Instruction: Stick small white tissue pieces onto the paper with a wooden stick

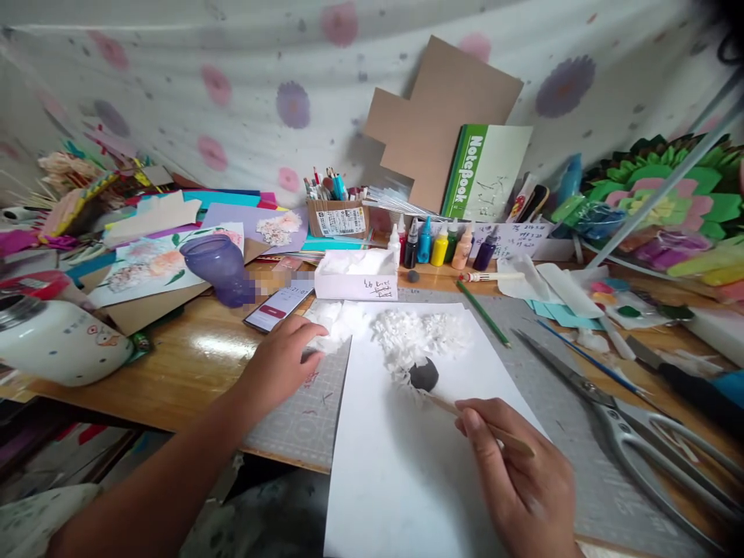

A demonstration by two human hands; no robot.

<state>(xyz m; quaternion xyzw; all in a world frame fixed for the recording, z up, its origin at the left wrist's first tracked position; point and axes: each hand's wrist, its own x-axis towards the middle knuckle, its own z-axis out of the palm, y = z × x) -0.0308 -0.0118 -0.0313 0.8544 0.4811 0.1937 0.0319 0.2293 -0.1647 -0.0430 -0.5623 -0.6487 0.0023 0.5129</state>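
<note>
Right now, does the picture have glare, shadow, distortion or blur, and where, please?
Head view throughout: glare whitens a patch of table left of the left hand; a soft shadow lies on the paper beside the right hand; the scene's edges look stretched, as by a wide lens; a dark, unfocused shape blurs the top right corner.

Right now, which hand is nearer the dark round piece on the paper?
Right. The right hand is near and right of the dark round piece, holding a thin stick; the left hand is farther away, left of the paper.
</note>
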